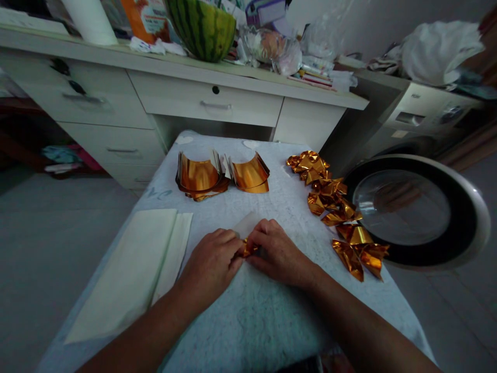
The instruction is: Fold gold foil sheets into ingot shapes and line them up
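Both hands meet at the middle of the cloth-covered table [272, 305]. My left hand [215, 256] is closed with its fingertips pinching a small piece of gold foil paper [249, 248]. From the other side my right hand [277, 251] grips the same foil, and most of it is hidden by the fingers. Just beyond the hands lies a thin whitish sheet [248, 223]. To the left rests a stack of pale paper sheets [128, 259]. Further back are curved stacks of gold foil sheets [200, 176]. Several folded gold foil pieces [330, 191] form a row at the right.
A white desk with drawers [209, 98] stands behind the table, holding a cut watermelon [204, 31], a paper roll [91, 20] and plastic bags. At the right is a washing machine [407, 114], its round door [466, 207] swung out close to the table's edge.
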Tool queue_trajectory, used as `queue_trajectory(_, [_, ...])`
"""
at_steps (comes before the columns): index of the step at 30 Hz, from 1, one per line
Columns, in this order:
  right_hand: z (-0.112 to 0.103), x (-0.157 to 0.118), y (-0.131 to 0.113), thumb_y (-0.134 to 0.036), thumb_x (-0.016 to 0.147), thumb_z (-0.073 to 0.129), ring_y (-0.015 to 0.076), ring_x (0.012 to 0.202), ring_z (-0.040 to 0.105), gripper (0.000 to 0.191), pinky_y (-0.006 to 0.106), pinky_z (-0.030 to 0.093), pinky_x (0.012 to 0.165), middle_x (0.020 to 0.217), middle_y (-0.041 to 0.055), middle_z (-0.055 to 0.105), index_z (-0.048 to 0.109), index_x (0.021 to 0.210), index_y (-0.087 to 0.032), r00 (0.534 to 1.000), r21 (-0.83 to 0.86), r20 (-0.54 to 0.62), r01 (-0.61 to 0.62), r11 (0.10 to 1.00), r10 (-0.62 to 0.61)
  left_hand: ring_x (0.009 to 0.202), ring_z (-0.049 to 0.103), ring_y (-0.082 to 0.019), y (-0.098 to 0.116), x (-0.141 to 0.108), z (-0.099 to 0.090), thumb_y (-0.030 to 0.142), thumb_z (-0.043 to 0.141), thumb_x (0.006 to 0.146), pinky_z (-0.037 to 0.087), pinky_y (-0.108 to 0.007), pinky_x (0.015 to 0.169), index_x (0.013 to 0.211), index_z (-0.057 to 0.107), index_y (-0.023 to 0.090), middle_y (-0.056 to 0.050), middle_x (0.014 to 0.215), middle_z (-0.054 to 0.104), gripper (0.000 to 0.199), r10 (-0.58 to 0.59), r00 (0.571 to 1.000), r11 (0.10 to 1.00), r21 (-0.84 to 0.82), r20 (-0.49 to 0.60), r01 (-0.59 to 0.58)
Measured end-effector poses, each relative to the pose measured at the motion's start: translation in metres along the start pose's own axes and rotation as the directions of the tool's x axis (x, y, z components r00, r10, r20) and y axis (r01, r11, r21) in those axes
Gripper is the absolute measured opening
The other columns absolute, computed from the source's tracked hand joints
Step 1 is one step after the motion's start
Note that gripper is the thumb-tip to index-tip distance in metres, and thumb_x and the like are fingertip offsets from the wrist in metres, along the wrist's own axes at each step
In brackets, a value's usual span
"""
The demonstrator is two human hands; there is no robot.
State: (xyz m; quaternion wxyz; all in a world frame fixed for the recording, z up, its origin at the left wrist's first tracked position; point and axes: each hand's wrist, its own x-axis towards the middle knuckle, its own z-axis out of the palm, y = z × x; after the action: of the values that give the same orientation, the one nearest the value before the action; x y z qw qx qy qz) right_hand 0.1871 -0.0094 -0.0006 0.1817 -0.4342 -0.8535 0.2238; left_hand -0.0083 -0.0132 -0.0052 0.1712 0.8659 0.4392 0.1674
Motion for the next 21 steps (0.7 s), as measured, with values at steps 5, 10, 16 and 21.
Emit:
queue_trajectory(5, [0.002, 0.002, 0.001, -0.018, 0.088, 0.063, 0.0199, 0.091, 0.046, 0.005, 0.034, 0.038, 0.082, 0.096, 0.0061, 0.054, 0.068, 0.091, -0.019, 0.998, -0.016, 0.030, -0.046, 0.999, 0.047, 0.088, 0.055, -0.021, -0.001, -0.002, -0.006, 0.011, 0.060, 0.082, 0.047, -0.037, 0.078, 0.084, 0.063, 0.020, -0.002, 0.088, 0.058, 0.010, -0.029, 1.000, 0.998, -0.057, 0.006, 0.030])
queue_trajectory(10, [0.001, 0.003, -0.001, -0.015, 0.089, 0.060, 0.0191, 0.089, 0.045, 0.008, 0.034, 0.038, 0.082, 0.093, 0.0051, 0.055, 0.067, 0.089, -0.019, 0.998, -0.022, 0.032, -0.048, 0.999, 0.049, 0.088, 0.054, -0.022, -0.003, -0.002, -0.012, 0.010, 0.059, 0.082, 0.047, -0.038, 0.078, 0.080, 0.065, 0.019, -0.003, 0.087, 0.057, 0.011, -0.068, 0.997, 0.997, -0.044, 0.022, 0.069])
queue_trajectory(16, [0.000, 0.001, -0.004, -0.019, 0.087, 0.063, 0.0203, 0.092, 0.045, 0.003, 0.036, 0.037, 0.083, 0.097, 0.0057, 0.055, 0.065, 0.090, -0.019, 0.998, 0.022, 0.032, -0.058, 0.998, 0.057, 0.087, 0.054, -0.023, -0.004, 0.001, -0.014, 0.011, 0.057, 0.083, 0.047, -0.039, 0.078, 0.078, 0.066, 0.019, -0.005, 0.086, 0.057, 0.013, -0.077, 0.996, 0.996, -0.035, 0.053, 0.079])
queue_trajectory(21, [0.000, 0.002, -0.006, -0.018, 0.089, 0.061, 0.0201, 0.092, 0.046, 0.005, 0.036, 0.036, 0.085, 0.096, 0.0051, 0.056, 0.066, 0.087, -0.019, 0.996, 0.052, 0.038, -0.085, 0.995, 0.083, 0.087, 0.054, -0.022, -0.006, 0.000, -0.013, 0.009, 0.058, 0.081, 0.047, -0.039, 0.078, 0.076, 0.065, 0.019, -0.003, 0.085, 0.056, 0.013, -0.094, 0.995, 0.992, -0.080, 0.041, 0.097])
